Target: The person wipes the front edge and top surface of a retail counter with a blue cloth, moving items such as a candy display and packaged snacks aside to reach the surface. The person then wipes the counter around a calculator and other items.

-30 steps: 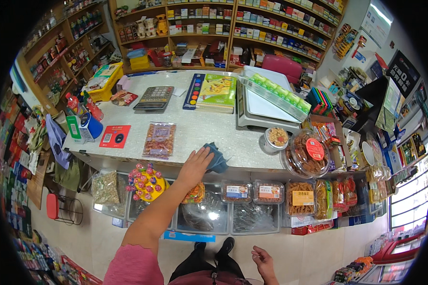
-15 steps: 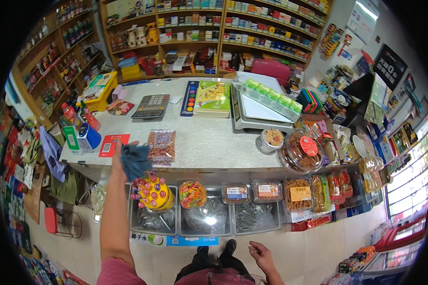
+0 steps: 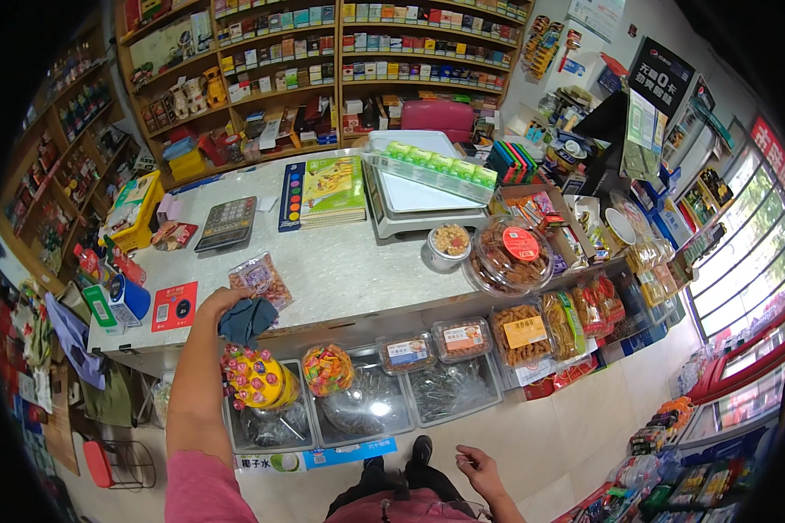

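Firstly, shelves [image 3: 338,52]: wooden, behind the counter; small packs stand on them in close rows;
Counter [image 3: 349,270]: pale on top, crossing the middle of the view; the person stands at its near side;
Bins [image 3: 366,438]: three, in one row along the near side of the counter; dark, shiny contents show inside;
Scale [image 3: 395,225]: on the right half of the counter, toward the back; a clear tray [image 3: 436,168] of green packs lies aslant upon it;
Tub [image 3: 493,272]: round and clear, with a red label; near the right end of the counter;
Lollipop stand [image 3: 270,390]: yellow, above the left bin;
Snack bag [image 3: 266,281]: lying on the counter close to its front edge, somewhat turned;
Cloth [image 3: 249,322]: dark blue and bunched, at the front edge of the counter, just beside the snack bag;
Left hand [image 3: 224,299]: fingers bent over the cloth, which it has hold of; how firmly, I cannot tell; a red card [image 3: 174,307] lies to its left;
Right hand [image 3: 480,471]: low, in front of the body, well apart from the counter; its fingers are loosely curled, half open, with nothing seen in them.
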The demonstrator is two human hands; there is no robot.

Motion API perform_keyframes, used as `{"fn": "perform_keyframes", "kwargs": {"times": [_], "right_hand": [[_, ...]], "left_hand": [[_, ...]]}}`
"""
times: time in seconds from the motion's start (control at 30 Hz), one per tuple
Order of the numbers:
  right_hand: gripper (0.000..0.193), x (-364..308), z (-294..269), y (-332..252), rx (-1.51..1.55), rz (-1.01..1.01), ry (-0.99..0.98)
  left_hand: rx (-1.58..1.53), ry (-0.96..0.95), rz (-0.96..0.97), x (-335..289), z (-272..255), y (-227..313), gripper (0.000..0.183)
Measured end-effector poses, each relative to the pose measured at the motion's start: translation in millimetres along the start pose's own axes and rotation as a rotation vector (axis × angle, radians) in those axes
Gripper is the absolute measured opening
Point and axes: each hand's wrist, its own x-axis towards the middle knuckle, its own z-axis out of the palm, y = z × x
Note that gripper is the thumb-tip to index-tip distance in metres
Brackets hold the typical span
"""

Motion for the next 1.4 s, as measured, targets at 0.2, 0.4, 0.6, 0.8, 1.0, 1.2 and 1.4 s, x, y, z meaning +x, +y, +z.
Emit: {"fn": "perform_keyframes", "kwargs": {"times": [0.2, 0.4, 0.6, 0.8, 1.0, 1.2, 1.4], "right_hand": [[0.037, 0.1, 3.5, 2.8, 0.051, 0.041, -0.020], [0.037, 3.5, -3.0, 0.3, 0.071, 0.034, -0.045], [0.037, 6.9, -23.1, 12.7, 0.057, 0.050, -0.014], [0.036, 8.6, -39.6, 12.8, 0.091, 0.063, -0.019], [0.037, 8.3, -62.8, 33.8, 0.094, 0.059, 0.022], [0.036, 16.1, -87.6, 36.8, 0.062, 0.083, 0.035], [0.036, 30.4, -86.6, 30.9, 0.094, 0.054, -0.020]], "left_hand": [[0.112, 0.143, 0.060, 29.9, -3.4, 0.3, 0.040], [-0.058, 0.090, 0.344, 24.2, 19.5, 21.7, 0.026], [-0.245, -0.214, 0.439, -36.2, 116.3, 99.0, 0.015], [-0.526, -0.406, 0.306, -43.2, 222.8, 132.7, 0.009], [0.128, 0.162, 0.409, -3.3, 259.7, 104.4, 0.044], [0.220, -0.092, 0.400, -49.4, 283.3, 118.1, 0.047], [0.021, -0.160, 0.314, -35.8, 286.4, 110.8, 0.015]]}}
